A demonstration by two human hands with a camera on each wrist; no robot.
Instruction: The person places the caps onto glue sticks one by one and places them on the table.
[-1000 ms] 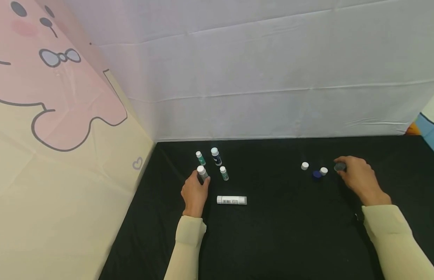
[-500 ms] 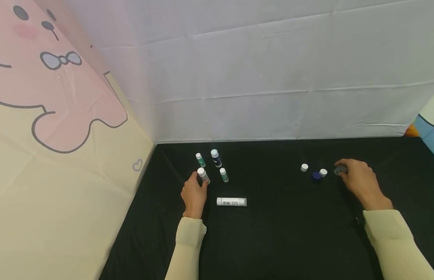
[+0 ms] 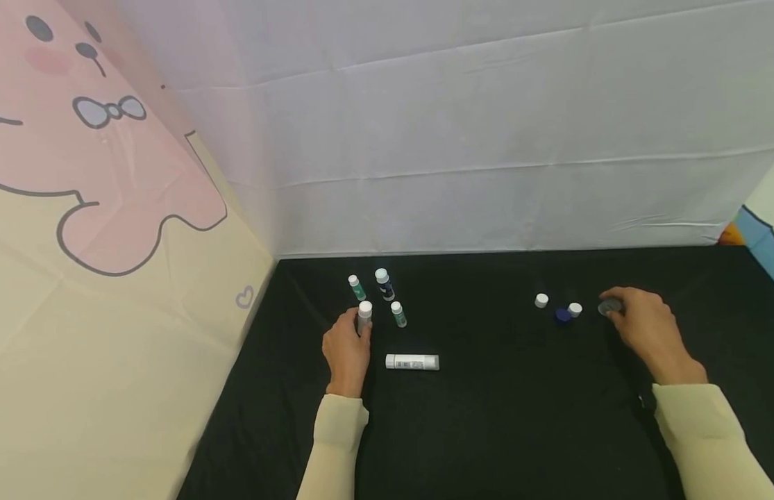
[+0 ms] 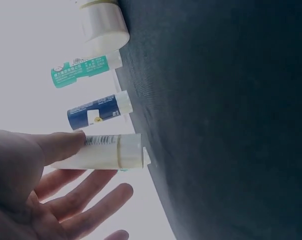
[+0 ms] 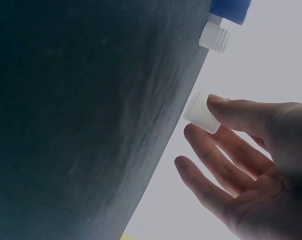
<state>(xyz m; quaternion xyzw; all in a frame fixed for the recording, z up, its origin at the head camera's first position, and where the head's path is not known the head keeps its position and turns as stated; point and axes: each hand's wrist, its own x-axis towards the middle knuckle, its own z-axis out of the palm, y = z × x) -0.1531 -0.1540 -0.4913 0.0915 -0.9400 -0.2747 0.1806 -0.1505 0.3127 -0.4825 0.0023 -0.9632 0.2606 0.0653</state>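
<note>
My left hand (image 3: 347, 351) pinches a white glue stick (image 4: 103, 152) between thumb and fingers; it stands upright, base towards the black cloth. Around it in the head view stand a green glue stick (image 3: 357, 288) behind, a dark blue one (image 3: 384, 285) behind to the right, and another green one (image 3: 398, 314) to the right. At the right, my right hand (image 3: 649, 330) pinches a translucent, ribbed cap (image 5: 203, 112) between thumb and fingertips, low over the cloth. Left of it lie a white cap (image 3: 575, 310), a blue cap (image 3: 562, 317) and another white cap (image 3: 541, 301).
A larger white glue stick (image 3: 412, 362) lies on its side in front, right of my left hand. The black cloth (image 3: 499, 417) covers the table. A white sheet (image 3: 461, 153) hangs behind, and a printed sheet (image 3: 174, 312) borders the left.
The glue stick in my left hand has gone from leaning to more upright. My right hand has shifted slightly right with the cap. The head view has tilted up a little.
</note>
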